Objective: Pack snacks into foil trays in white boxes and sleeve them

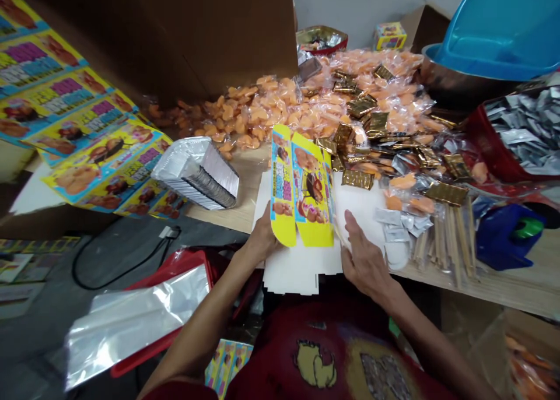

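A printed cardboard carton [312, 184], yellow with blue panels and food pictures, stands partly unfolded at the middle of the table edge. My left hand [262, 239] grips its lower left side, with the fingertips partly hidden behind the panel. On the other side, my right hand [367, 263] is beside the carton's right edge, its index finger stretched out and apart from the thumb. White flat card blanks [291, 272] lie beneath the carton and jut over the table edge.
Nested foil trays [199, 169] stand left. Behind lie orange pieces in clear bags [280, 105] and gold sachets [359, 178]. Wooden sticks [455, 242], a blue tape dispenser [503, 237] and a red container [490, 137] of silver sachets are right. Printed carton sheets [100, 161] lean left.
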`<state>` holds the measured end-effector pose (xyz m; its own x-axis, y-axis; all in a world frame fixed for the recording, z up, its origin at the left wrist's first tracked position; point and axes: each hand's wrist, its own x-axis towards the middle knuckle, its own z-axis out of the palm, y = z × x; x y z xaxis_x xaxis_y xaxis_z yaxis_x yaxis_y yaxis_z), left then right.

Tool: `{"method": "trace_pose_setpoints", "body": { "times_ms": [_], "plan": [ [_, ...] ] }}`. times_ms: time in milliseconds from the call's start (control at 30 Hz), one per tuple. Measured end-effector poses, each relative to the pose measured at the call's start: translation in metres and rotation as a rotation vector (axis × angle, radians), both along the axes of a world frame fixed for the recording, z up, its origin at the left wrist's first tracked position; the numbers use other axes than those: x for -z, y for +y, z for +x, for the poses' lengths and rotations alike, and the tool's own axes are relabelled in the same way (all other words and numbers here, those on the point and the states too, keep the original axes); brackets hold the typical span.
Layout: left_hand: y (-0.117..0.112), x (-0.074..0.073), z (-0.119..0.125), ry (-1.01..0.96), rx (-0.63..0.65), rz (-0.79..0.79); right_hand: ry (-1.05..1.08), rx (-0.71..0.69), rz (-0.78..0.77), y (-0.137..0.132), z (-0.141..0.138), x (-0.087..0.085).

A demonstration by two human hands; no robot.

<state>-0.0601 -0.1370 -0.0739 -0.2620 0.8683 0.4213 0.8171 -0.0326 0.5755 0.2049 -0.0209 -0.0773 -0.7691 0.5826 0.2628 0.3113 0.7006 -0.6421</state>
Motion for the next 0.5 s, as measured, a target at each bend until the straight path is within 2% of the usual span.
{"method": "trace_pose_setpoints", "body": {
  "times_ms": [67, 167, 300, 433, 500],
  "plan": [
    [-0.002, 0.002, 0.005, 0.026, -0.075, 0.077, 0.101, -0.013, -0.142, 0.012, 0.002, -0.010],
    [-0.006, 0.003, 0.017, 0.022, -0.134, 0.081, 0.152, -0.131, -0.300, 0.028, 0.004, -0.031],
    [0.001, 0.002, 0.022, 0.065, -0.196, 0.125, 0.043, -0.244, -0.239, 0.050, -0.009, -0.052],
    [0.015, -0.004, 0.013, 0.068, -0.286, 0.173, -0.051, -0.296, -0.270, 0.074, -0.039, -0.053],
    [0.023, -0.010, 0.009, 0.020, -0.304, 0.194, -0.061, -0.248, -0.234, 0.086, -0.059, -0.052]
  ]
}}
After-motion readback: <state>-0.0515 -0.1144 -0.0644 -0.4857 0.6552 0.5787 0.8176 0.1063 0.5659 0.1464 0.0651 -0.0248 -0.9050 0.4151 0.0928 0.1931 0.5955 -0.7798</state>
